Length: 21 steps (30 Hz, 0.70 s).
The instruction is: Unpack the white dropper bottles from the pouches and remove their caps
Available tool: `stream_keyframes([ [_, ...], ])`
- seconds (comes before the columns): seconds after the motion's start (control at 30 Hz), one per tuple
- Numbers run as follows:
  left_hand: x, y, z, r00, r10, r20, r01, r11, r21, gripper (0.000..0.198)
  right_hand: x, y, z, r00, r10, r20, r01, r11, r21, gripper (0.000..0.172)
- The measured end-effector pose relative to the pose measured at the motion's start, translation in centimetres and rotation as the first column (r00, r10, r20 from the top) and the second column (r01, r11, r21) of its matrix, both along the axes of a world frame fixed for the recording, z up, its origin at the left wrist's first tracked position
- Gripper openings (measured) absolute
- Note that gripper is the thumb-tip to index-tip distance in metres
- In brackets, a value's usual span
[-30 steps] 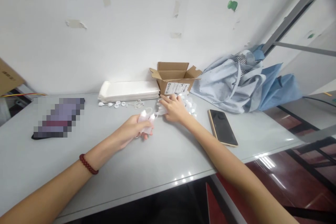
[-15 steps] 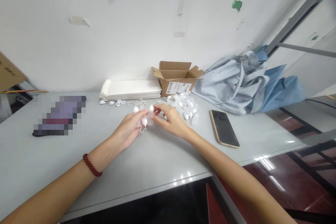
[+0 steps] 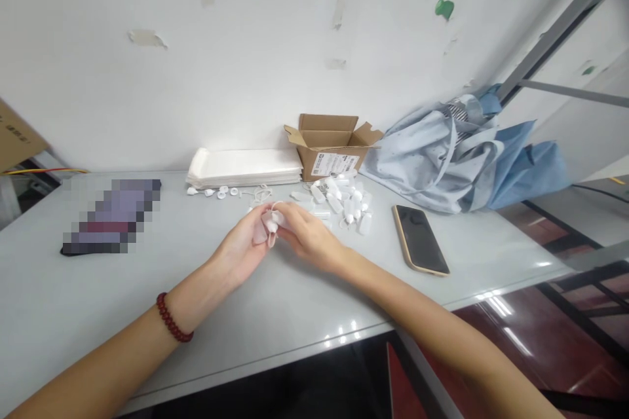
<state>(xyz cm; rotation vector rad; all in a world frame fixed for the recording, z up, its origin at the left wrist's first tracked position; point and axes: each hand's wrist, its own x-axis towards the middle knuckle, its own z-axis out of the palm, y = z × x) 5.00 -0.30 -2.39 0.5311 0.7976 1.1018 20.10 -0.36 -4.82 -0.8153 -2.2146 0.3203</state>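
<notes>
Across the lower view, a gray desk (image 3: 246, 322). Toward its back, an open cardboard box (image 3: 328, 157). In front, left hand (image 3: 240, 242) and right hand (image 3: 310, 237), together, both grasping small white-tipped bottles (image 3: 270, 220), count hidden by fingers. To the right, before the box, a loose pile (image 3: 335, 203) of similar translucent ones. Probably very light, soft-walled, slightly slippery; best pinched gently around the body, below the tip. Smallest, off left: white caps (image 3: 223, 191).
</notes>
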Motion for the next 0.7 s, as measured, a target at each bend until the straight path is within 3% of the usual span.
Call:
stream_keyframes([
  [0.17,0.0,-0.5,0.2,0.978,-0.203,-0.041,0.202,0.979,-0.022,0.018,0.3,0.2,-0.3,1.000,-0.017,0.024,0.015,0.994,0.112,0.043],
  [0.27,-0.1,-0.7,0.5,0.957,-0.274,-0.096,0.270,0.962,-0.052,0.019,0.3,0.3,0.0,0.999,-0.041,0.031,0.037,0.993,0.111,0.033],
  [0.4,-0.4,-0.6,0.7,0.885,-0.389,-0.257,0.382,0.921,-0.079,0.043,0.5,0.2,1.0,0.995,-0.091,-0.042,0.093,0.994,0.053,0.018],
  [0.47,-0.5,-0.6,0.7,0.855,-0.339,-0.392,0.342,0.937,-0.065,0.052,0.6,0.2,1.5,0.978,-0.156,-0.136,0.148,0.987,-0.064,0.019],
  [0.57,-0.5,-0.9,0.6,0.848,-0.100,-0.520,0.148,0.988,0.053,0.050,0.6,0.1,1.8,0.933,-0.232,-0.277,0.149,0.945,-0.290,0.020],
  [0.63,-0.1,-1.2,0.5,0.877,-0.043,-0.478,0.124,0.982,0.140,0.044,0.3,-0.1,1.6,0.919,-0.223,-0.325,0.093,0.924,-0.370,0.019],
  [0.7,0.5,-1.6,0.3,0.919,-0.096,-0.382,0.184,0.962,0.201,0.040,-0.3,-0.3,1.3,0.921,-0.202,-0.334,0.046,0.906,-0.420,0.018],
])
